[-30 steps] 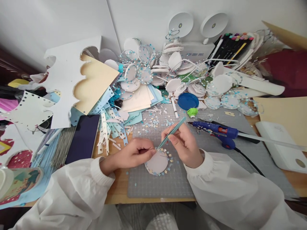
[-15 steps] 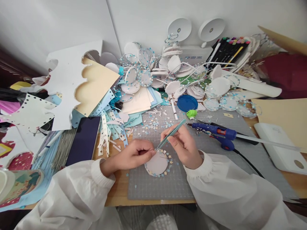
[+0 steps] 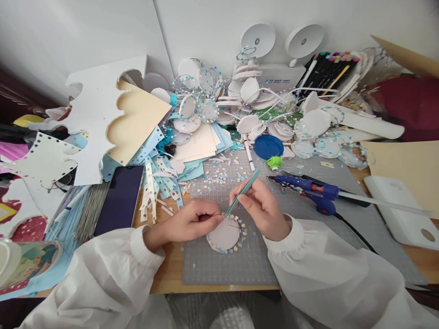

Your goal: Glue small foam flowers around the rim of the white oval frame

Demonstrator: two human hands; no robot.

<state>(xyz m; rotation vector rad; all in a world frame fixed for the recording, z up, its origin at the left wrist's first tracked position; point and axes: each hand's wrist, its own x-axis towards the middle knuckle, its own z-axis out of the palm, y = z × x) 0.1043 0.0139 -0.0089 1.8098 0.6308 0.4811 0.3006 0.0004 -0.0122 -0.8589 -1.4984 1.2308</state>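
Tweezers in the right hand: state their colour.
Teal tweezers, pinched by the right hand; the head view shows it.

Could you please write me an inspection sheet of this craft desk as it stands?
Surface: grey cutting mat on a wooden desk.
Job's things: white paper disc rimmed with small stars; teal tweezers tipped at its edge.
Clutter: heap of finished discs, punched paper strips, loose stars, blue lid, phone, markers.
Hands: left hand pinches the disc's rim; right hand grips the tweezers.
Cables: black cord from the blue glue gun.
Surroundings: white wall, two round lamps.
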